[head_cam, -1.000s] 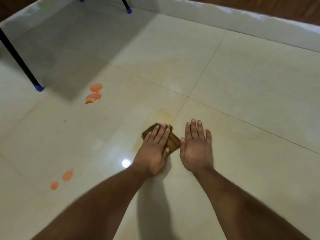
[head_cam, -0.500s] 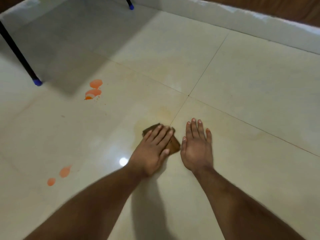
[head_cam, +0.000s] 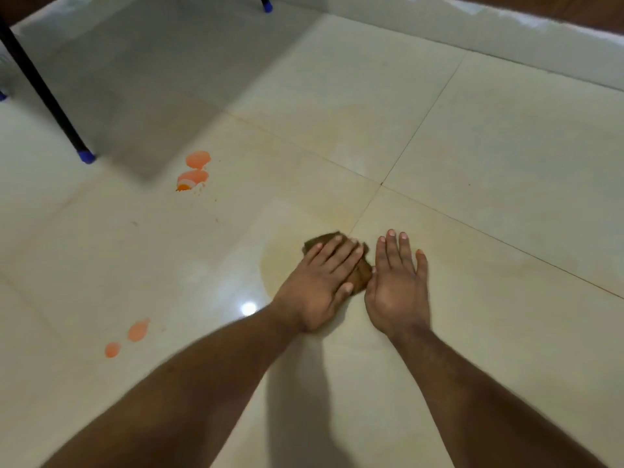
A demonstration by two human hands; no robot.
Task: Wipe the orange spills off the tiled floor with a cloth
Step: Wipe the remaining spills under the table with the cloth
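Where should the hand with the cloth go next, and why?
Probably slide the left hand and the brown cloth left toward the near orange spots, because they are still unwiped and look closer than the far orange spots.

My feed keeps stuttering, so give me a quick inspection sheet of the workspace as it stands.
Surface: glossy cream tiled floor, faint yellowish smear around the cloth.
Job's things: brown cloth flat on the floor; orange spills near the table leg; two orange spots nearer the left arm, unwiped.
Clutter: nothing seen.
Grips: left hand presses flat on the cloth; right hand flat on bare tile beside it, thumb at the cloth's edge.
Cables: nothing seen.
Surroundings: black table leg with blue foot, second blue foot farther back, white skirting.
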